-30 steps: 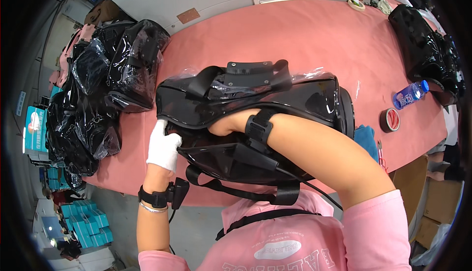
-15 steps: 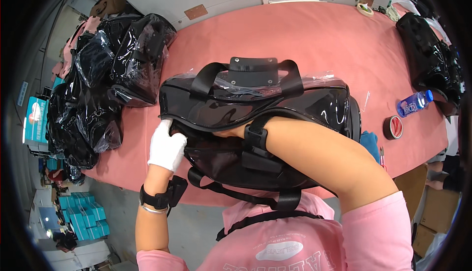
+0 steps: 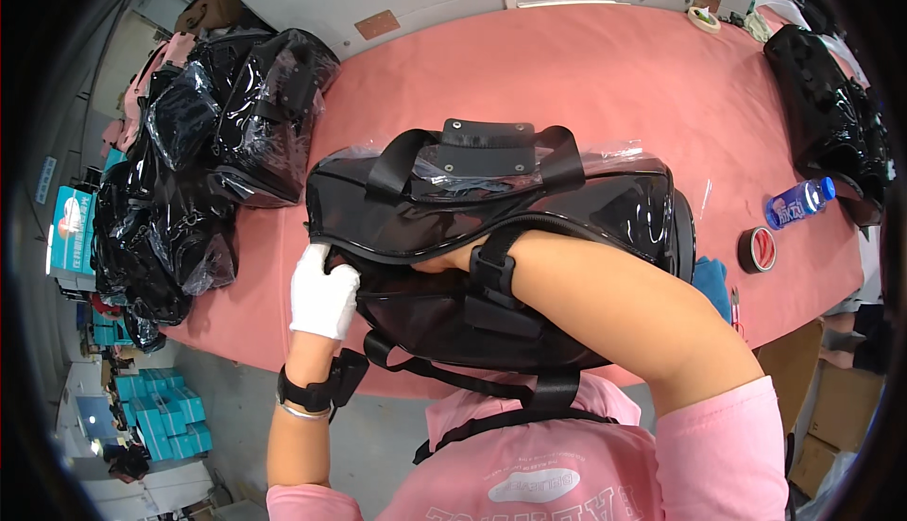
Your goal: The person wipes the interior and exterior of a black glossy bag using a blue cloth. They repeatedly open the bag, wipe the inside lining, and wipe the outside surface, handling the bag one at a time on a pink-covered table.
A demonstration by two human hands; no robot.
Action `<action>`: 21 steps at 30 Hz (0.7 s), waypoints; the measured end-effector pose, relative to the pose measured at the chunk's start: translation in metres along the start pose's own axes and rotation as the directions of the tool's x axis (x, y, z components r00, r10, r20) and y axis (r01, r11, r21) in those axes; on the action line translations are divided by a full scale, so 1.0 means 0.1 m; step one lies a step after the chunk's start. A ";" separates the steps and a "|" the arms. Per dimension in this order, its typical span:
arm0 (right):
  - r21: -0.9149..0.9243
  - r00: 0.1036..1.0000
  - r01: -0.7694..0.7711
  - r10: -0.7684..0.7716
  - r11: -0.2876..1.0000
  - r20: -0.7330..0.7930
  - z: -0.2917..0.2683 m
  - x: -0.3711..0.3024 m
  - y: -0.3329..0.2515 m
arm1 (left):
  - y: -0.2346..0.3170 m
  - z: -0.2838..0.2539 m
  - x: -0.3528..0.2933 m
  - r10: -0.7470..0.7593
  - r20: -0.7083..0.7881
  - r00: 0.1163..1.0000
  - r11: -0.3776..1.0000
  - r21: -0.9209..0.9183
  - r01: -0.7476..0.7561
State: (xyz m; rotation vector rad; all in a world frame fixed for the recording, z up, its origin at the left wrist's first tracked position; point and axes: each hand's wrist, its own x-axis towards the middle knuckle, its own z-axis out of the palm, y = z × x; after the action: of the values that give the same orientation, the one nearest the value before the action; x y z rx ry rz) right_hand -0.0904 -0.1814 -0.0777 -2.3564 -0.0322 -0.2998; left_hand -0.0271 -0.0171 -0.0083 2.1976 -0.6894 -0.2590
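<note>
A glossy black duffel bag (image 3: 397,211) lies in front of me on the table, its zipped top partly undone. My left hand (image 3: 323,296), in a white glove, grips the bag's left end at the corner of the opening, fingers bent around the edge. Through the opening my right hand (image 3: 440,261) reaches inside, so its fingers are hidden and only the part near the wrist shows. The webbing handles with a black grip wrap (image 3: 487,148) stand up on the far side. Another strap (image 3: 444,375) hangs along the near side.
Pink cloth covers the table (image 3: 567,68). Several plastic-wrapped black bags (image 3: 274,110) are heaped at the left, and more black bags (image 3: 822,110) lie at the far right. A water bottle (image 3: 798,203), a tape roll (image 3: 757,249), a blue cloth (image 3: 710,283) and red-handled snips (image 3: 737,313) sit at the right.
The handle's grip wrap has opened out somewhat and shows two flaps. My left hand has shifted very slightly toward me; my right arm remains in the bag.
</note>
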 end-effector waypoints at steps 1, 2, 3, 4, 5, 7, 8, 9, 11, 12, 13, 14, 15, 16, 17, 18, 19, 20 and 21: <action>-0.005 1.000 0.006 -0.006 1.000 0.000 0.00 -0.01 0.01 | 0.03 0.01 -0.03 -0.019 -0.034 0.999 0.999 -0.040 0.017; -0.019 1.000 0.012 -0.012 1.000 0.001 0.00 -0.01 0.02 | 0.06 0.02 -0.07 -0.038 -0.067 0.997 0.996 -0.081 0.033; -0.037 1.000 0.023 -0.023 0.999 0.005 0.00 -0.01 0.03 | 0.09 0.05 -0.11 -0.059 -0.098 0.993 0.991 -0.123 0.047; -0.050 0.999 0.037 -0.036 0.998 0.012 0.02 0.00 0.03 | 0.07 0.09 -0.15 -0.042 -0.175 0.984 0.977 -0.213 0.004; -0.068 0.999 0.052 -0.050 0.996 0.019 0.03 -0.01 0.03 | 0.03 0.14 -0.18 -0.031 -0.253 0.967 0.954 -0.297 -0.047; -0.117 0.995 0.092 -0.087 0.989 0.045 0.06 -0.01 0.04 | 0.00 0.14 -0.21 -0.147 -0.238 0.960 0.890 -0.456 0.023; -0.147 0.993 0.111 -0.103 0.983 0.057 0.08 -0.01 0.05 | -0.02 0.09 -0.20 -0.259 -0.136 0.956 0.838 -0.523 0.153; -0.185 0.990 0.131 -0.120 0.974 0.071 0.10 -0.01 0.06 | -0.03 0.06 -0.20 -0.362 -0.027 0.932 0.769 -0.574 0.282; -0.275 0.980 0.189 -0.165 0.943 0.108 0.18 0.01 0.10 | 0.10 0.04 -0.17 -0.401 0.154 0.903 0.684 -0.605 0.407; -0.323 0.973 0.223 -0.191 0.920 0.130 0.21 0.01 0.11 | 0.12 0.03 -0.14 -0.413 0.208 0.886 0.676 -0.582 0.452; -0.373 0.963 0.262 -0.219 0.890 0.155 0.26 0.02 0.14 | 0.14 0.01 -0.11 -0.426 0.258 0.867 0.668 -0.557 0.494; -0.427 0.949 0.310 -0.253 0.849 0.185 0.31 0.04 0.14 | 0.10 -0.01 -0.07 -0.453 0.265 0.851 0.713 -0.465 0.525; -0.474 0.933 0.359 -0.292 0.804 0.211 0.36 0.05 0.16 | 0.03 -0.02 -0.02 -0.482 0.270 0.834 0.749 -0.366 0.552; -0.524 0.915 0.404 -0.324 0.749 0.242 0.43 0.06 0.18 | -0.01 -0.02 0.01 -0.510 0.274 0.815 0.775 -0.264 0.574; -0.564 0.895 0.445 -0.353 0.695 0.272 0.50 0.07 0.21 | 0.02 0.00 0.00 -0.502 0.226 0.835 0.797 -0.253 0.548; -0.603 0.881 0.472 -0.372 0.643 0.293 0.54 0.07 0.25 | 0.09 0.05 -0.01 -0.487 0.183 0.854 0.820 -0.240 0.519; -0.631 0.869 0.491 -0.383 0.600 0.313 0.58 0.08 0.29 | 0.13 0.08 0.00 -0.470 0.140 0.872 0.842 -0.225 0.490; -0.649 0.857 0.509 -0.398 0.565 0.327 0.62 0.08 0.32 | 0.13 0.09 -0.01 -0.468 0.130 0.874 0.843 -0.233 0.486; -0.661 0.847 0.523 -0.417 0.538 0.331 0.66 0.09 0.35 | 0.10 0.09 -0.03 -0.466 0.120 0.877 0.843 -0.241 0.481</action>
State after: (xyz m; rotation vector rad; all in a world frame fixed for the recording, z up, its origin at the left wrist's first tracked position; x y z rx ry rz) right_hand -0.0646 -0.1615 -0.1449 -3.1559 -0.7791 -0.4821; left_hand -0.0369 -0.0266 -0.0063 2.0736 -0.1110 -0.6334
